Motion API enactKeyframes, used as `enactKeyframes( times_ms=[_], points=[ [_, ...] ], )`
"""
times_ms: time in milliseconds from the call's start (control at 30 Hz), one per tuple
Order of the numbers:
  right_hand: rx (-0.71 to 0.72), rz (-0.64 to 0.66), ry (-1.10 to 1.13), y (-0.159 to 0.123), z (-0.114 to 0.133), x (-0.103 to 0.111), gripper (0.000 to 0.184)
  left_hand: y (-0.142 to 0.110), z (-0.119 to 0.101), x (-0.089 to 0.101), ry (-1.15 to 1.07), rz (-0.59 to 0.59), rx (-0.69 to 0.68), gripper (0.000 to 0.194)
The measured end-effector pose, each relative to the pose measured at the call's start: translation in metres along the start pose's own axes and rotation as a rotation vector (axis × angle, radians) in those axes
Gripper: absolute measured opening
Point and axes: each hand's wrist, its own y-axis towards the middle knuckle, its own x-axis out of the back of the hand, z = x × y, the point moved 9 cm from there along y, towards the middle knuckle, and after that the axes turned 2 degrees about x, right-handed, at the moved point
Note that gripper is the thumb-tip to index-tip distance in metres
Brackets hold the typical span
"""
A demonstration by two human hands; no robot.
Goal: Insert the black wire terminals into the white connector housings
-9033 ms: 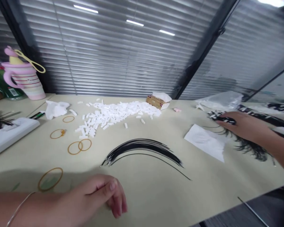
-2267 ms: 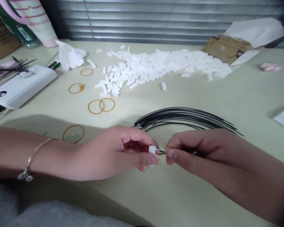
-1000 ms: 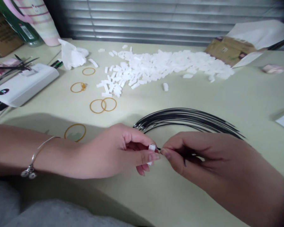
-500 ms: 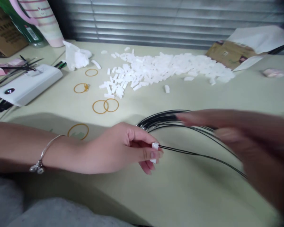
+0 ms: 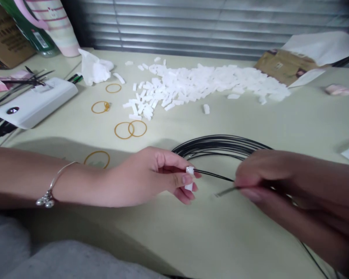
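Observation:
My left hand (image 5: 165, 174) pinches a small white plastic connector housing (image 5: 189, 178) between thumb and fingers. Two thin black wires (image 5: 212, 175) run out of its right side towards my right hand (image 5: 267, 182). The fingers of my right hand are closed on another black wire (image 5: 228, 190), whose bare-looking tip points left, a little below and right of the housing. That tip is blurred and stands apart from the housing. Behind both hands lies a curved bundle of black wires (image 5: 218, 144), partly covered by the hands.
A heap of white housings (image 5: 197, 83) spreads along the back. Yellow rubber bands (image 5: 123, 130) lie at left, near a white power bank (image 5: 37, 102) with cables. Crumpled tissue (image 5: 95, 69), a striped tumbler (image 5: 59, 29) and a brown packet (image 5: 282, 66) stand or lie further back.
My right hand has come down from above the wire bundle, and a wire end now sticks out of its closed fingers near the housing. My left hand has shifted up slightly, still holding the housing.

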Motion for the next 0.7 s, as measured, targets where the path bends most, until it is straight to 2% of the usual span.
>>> enactKeyframes(
  times_ms=[100, 167, 467, 600, 700],
  points=[
    [0.109, -0.018, 0.000, 0.005, 0.015, 0.001, 0.016, 0.000, 0.001, 0.000, 0.016, 0.002, 0.003, 0.012],
    [0.144, -0.046, -0.011, 0.006, 0.019, -0.001, 0.016, 0.000, 0.001, 0.000, 0.023, 0.005, 0.006, 0.012],
    [0.095, -0.073, -0.070, 0.003, 0.017, -0.002, 0.013, -0.001, 0.002, -0.002, 0.015, 0.027, 0.006, 0.011],
    [0.007, -0.100, -0.067, -0.006, 0.014, 0.004, 0.014, -0.002, 0.002, -0.002, 0.015, 0.025, 0.008, 0.009],
    [0.061, -0.067, -0.061, -0.005, 0.018, 0.000, 0.013, -0.002, 0.002, -0.002, 0.007, 0.036, 0.009, 0.010]
  ],
)
